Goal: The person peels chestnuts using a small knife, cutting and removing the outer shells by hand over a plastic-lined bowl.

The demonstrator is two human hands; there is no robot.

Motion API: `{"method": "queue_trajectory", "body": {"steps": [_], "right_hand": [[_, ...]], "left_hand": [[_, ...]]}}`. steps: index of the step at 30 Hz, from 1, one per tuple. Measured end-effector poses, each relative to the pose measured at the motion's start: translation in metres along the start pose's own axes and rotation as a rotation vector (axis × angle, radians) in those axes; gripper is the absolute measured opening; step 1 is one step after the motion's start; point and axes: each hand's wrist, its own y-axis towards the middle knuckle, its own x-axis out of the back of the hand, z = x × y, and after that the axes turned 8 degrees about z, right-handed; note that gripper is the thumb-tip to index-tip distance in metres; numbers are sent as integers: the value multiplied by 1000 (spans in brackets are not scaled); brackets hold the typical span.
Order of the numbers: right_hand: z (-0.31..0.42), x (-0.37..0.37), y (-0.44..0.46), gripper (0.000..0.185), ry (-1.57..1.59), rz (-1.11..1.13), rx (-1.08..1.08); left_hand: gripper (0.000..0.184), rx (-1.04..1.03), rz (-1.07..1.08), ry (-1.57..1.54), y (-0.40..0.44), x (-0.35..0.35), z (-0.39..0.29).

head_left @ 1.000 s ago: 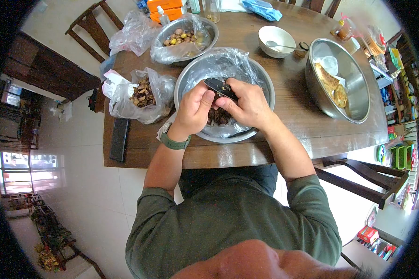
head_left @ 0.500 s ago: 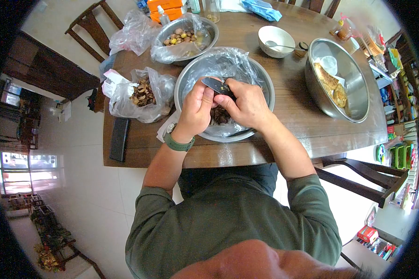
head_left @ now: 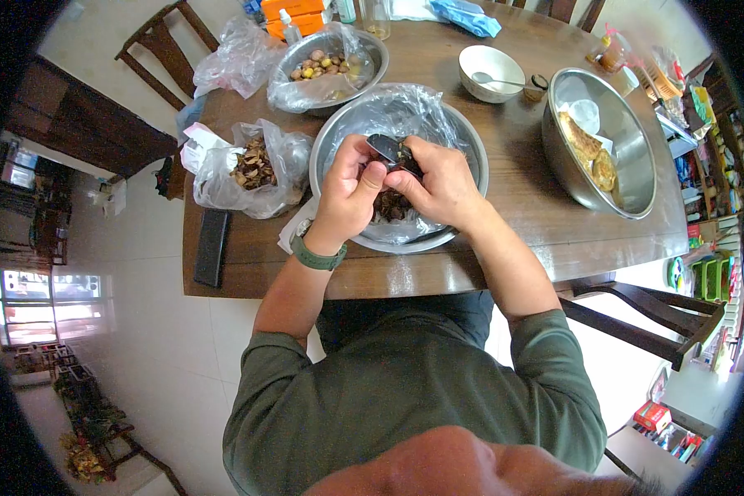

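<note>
A dark, smooth-ended hand tool (head_left: 386, 150) is held between my two hands over a steel basin (head_left: 317, 157) lined with clear plastic. My left hand (head_left: 351, 183) has its fingers curled round the tool's left side, thumb bent toward it. My right hand (head_left: 442, 183) is closed on the other side of the tool, thumb pressed inward. Whatever sits between the fingertips is mostly hidden; a small pale spot shows there. Below the hands, dark brown shell pieces (head_left: 393, 207) lie in the basin.
A bag of brown shells (head_left: 255, 165) and a phone (head_left: 212, 248) lie left. Behind stands a bowl of round brown and yellow nuts (head_left: 318, 66). A white bowl with spoon (head_left: 492, 62) and a large steel bowl (head_left: 558, 169) with golden pieces stand right.
The dark tool has shifted slightly right and tilted more steeply. My left fingers and thumb have changed position around it. Both arms stay almost in place.
</note>
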Motion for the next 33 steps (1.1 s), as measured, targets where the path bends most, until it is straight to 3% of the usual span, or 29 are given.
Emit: {"method": "queue_trajectory", "body": {"steps": [33], "right_hand": [[5, -4, -1, 42, -92, -23, -51]], "left_hand": [[26, -140, -99, 193, 5, -3, -4]]}}
